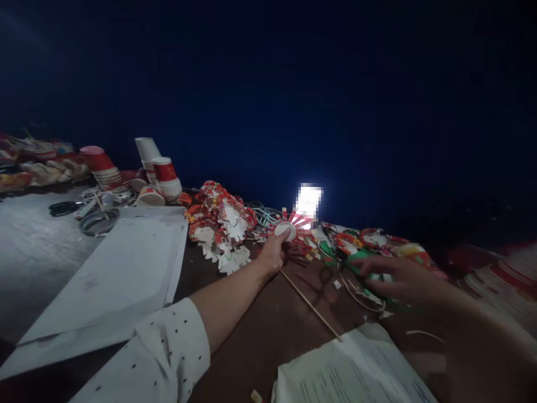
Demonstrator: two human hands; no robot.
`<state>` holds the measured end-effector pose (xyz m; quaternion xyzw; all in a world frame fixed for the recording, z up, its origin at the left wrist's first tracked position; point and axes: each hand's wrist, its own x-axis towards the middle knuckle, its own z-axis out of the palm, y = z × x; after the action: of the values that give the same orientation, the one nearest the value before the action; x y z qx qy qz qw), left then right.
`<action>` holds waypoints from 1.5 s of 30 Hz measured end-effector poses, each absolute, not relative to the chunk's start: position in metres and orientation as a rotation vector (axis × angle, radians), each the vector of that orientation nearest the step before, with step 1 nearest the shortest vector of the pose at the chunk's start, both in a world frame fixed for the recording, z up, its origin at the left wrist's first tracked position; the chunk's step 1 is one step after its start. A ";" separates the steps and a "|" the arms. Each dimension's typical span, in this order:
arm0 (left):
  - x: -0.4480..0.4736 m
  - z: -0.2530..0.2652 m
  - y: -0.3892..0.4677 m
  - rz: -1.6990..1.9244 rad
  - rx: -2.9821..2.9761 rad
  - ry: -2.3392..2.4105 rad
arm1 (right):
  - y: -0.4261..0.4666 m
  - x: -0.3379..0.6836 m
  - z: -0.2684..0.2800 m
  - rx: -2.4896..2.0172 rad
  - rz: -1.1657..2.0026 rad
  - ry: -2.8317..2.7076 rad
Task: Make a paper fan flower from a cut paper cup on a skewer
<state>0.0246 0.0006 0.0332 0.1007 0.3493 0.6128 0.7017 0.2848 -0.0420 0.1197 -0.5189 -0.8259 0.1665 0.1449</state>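
Note:
My left hand (273, 254) pinches a paper cup cut into strips (285, 231), its thumb on the round white base. Red and white strips fan out from it beside a bright, blurred-out light. My right hand (388, 274) is smeared by motion; its thumb and fingers look apart, with green showing between them. Just past its fingertips lies a dark tool, perhaps scissors (339, 246); I cannot tell whether the hand touches it. Under my left hand, a thin wooden stick (310, 302) runs across the brown table.
A heap of cut red and white cup pieces (226, 224) is beyond my left arm. Stacked paper cups (166, 179), black-handled scissors (65, 208) and a white board (113, 263) are left. A printed sheet (348, 369) is in front; more cups (509, 280) stand right.

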 end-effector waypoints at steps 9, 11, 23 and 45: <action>0.023 0.028 0.002 1.412 0.272 0.702 | -0.045 0.272 0.119 -1.166 0.642 -1.464; 0.024 0.027 0.003 1.408 0.285 0.700 | -0.045 0.268 0.117 -1.120 0.680 -1.478; 0.019 0.022 0.007 1.400 0.294 0.597 | -0.038 0.231 0.084 -0.985 1.249 -1.217; 0.018 0.017 0.015 1.479 0.245 0.609 | -0.033 0.210 0.025 -1.416 0.714 -1.959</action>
<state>0.0176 0.0149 0.0174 0.1098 0.2725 0.6613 0.6902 0.2097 -0.0325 0.0254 -0.5349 -0.7400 0.2697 0.3058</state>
